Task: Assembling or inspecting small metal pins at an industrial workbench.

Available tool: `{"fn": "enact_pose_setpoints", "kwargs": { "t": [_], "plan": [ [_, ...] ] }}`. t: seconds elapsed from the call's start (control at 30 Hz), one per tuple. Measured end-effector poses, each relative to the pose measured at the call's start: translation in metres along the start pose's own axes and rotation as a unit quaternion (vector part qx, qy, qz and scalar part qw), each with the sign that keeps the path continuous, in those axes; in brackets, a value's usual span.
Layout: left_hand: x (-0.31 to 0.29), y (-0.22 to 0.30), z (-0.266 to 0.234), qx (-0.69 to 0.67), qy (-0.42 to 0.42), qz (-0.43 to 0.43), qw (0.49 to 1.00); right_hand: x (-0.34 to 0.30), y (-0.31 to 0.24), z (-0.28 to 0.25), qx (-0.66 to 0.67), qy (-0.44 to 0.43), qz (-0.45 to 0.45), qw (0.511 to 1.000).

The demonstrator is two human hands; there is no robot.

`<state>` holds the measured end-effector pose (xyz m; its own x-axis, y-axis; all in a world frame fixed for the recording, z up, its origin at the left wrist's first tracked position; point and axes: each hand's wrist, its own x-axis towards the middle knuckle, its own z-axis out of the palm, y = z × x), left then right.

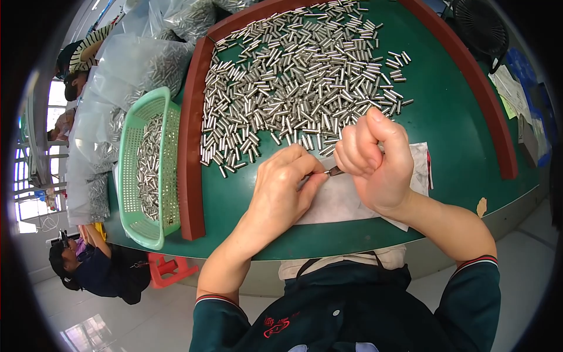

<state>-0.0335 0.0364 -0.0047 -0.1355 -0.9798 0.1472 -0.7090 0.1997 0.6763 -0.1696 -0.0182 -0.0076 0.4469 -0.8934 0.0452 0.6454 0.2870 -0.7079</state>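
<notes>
Over the near part of the green table, my left hand [284, 185] pinches a small metal pin [326, 173] between thumb and forefinger; most of the pin is hidden by the fingers. My right hand [378, 161] is closed in a fist around a small tool [335, 171], of which only a dark tip shows, pointing at the pin. Whether tip and pin touch, I cannot tell. Below both hands lies a whitish, smudged cloth or sheet [337, 205]. Beyond them spreads a wide heap of short, shiny metal pins [311, 76].
Dark red rails [193, 146] border the table [446, 117] on several sides. Outside the left rail stands a light green basket [162, 234] of pins, beside clear plastic bags [126, 64] of metal parts. A black fan [480, 26] is far right. Other people sit at left.
</notes>
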Motion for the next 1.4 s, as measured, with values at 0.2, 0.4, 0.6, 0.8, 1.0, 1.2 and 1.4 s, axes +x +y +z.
{"fn": "enact_pose_setpoints", "kwargs": {
  "t": [0.2, 0.4, 0.6, 0.8, 1.0, 1.2, 1.4],
  "plan": [
    [-0.001, -0.001, 0.002, -0.008, 0.003, -0.012, 1.000, -0.001, 0.002, 0.001, -0.005, -0.002, -0.007, 1.000],
    [0.001, 0.002, 0.002, -0.003, 0.011, -0.015, 1.000, -0.003, 0.002, 0.007, -0.037, 0.004, -0.014, 0.999],
    [0.005, 0.001, 0.000, -0.014, -0.008, -0.026, 1.000, -0.003, 0.007, 0.006, -0.073, -0.002, -0.038, 0.997],
    [0.003, 0.002, -0.005, -0.051, 0.002, -0.032, 0.998, 0.003, 0.001, 0.003, -0.011, 0.005, 0.006, 1.000],
    [0.004, -0.021, -0.018, -0.600, -0.026, -0.228, 0.766, -0.001, 0.001, -0.001, 0.017, -0.007, 0.014, 1.000],
    [0.007, -0.027, -0.018, -0.623, -0.016, -0.258, 0.738, 0.001, 0.001, 0.000, 0.017, -0.011, 0.007, 1.000],
    [0.009, -0.026, -0.019, -0.627, -0.017, -0.266, 0.732, 0.004, 0.001, 0.000, 0.018, -0.005, 0.011, 1.000]
  ]
}}
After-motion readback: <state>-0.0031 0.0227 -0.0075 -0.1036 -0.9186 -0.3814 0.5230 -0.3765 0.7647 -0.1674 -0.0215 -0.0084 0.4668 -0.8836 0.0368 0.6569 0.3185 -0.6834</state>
